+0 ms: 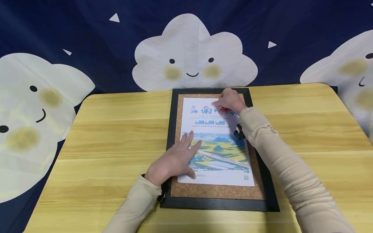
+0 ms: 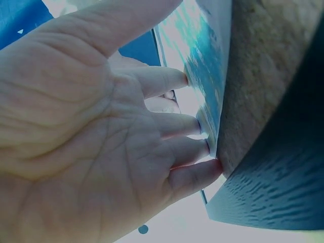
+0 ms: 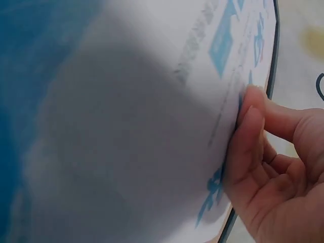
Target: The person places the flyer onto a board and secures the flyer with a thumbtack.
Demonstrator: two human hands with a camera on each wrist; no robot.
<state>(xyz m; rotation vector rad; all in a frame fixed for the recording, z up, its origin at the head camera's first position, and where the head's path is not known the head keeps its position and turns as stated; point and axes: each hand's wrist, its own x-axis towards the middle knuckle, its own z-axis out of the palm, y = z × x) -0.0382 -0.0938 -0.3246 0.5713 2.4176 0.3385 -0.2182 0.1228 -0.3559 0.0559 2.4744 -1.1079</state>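
Observation:
A printed poster (image 1: 217, 152) with a yellow and blue landscape lies on a cork board (image 1: 215, 191) in a black frame (image 1: 175, 136). My left hand (image 1: 177, 158) lies flat with spread fingers on the poster's lower left part. The left wrist view shows that hand (image 2: 101, 142) with its fingertips on the poster's edge (image 2: 202, 55), next to the cork (image 2: 263, 76). My right hand (image 1: 228, 102) is at the poster's top, fingers curled. In the right wrist view its thumb tip (image 3: 248, 121) presses on the paper (image 3: 152, 126). I see nothing between its fingers.
The frame lies in the middle of a light wooden table (image 1: 116, 136). A dark blue cloth with white smiling clouds (image 1: 189, 51) hangs behind the table's far edge. A black strap (image 1: 239, 131) sits on my right wrist.

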